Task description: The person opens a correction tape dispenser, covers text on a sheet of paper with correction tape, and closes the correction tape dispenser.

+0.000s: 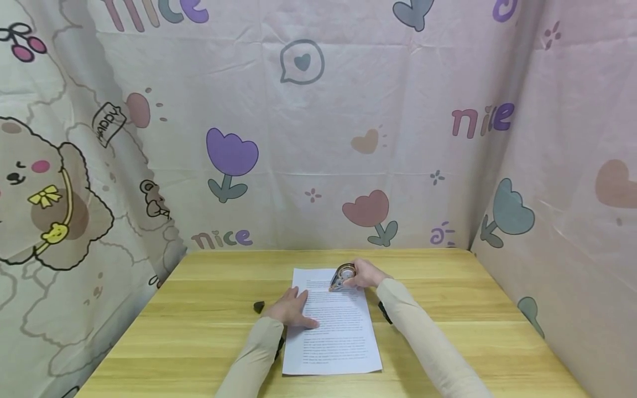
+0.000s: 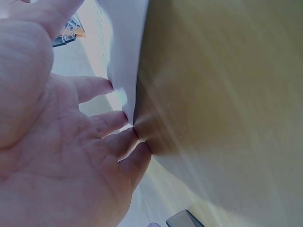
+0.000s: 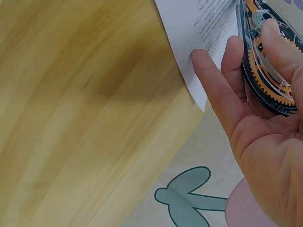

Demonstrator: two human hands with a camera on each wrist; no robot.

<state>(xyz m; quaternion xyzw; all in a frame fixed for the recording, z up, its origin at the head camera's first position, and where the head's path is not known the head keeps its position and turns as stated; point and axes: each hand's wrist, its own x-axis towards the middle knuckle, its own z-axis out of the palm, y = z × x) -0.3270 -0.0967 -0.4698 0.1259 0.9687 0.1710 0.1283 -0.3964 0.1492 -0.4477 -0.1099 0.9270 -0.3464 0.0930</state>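
Observation:
A printed sheet of paper point(image 1: 338, 354) lies on the wooden table, its lines of text facing up. My right hand point(image 1: 369, 273) grips a correction tape dispenser point(image 1: 342, 275) near the top of the sheet, its tip at the upper text lines. In the right wrist view, orange gears show through the clear case of the correction tape point(image 3: 274, 78), between thumb and fingers. My left hand point(image 1: 290, 309) rests spread on the sheet's left edge. The left wrist view shows its fingertips point(image 2: 120, 118) at the paper edge, some on the paper and some on the wood.
A small dark object point(image 1: 259, 307) sits on the table point(image 1: 209, 331) left of my left hand; it also appears in the left wrist view as a dark block point(image 2: 184, 219). A printed cloth point(image 1: 308, 138) hangs behind the table and along both sides.

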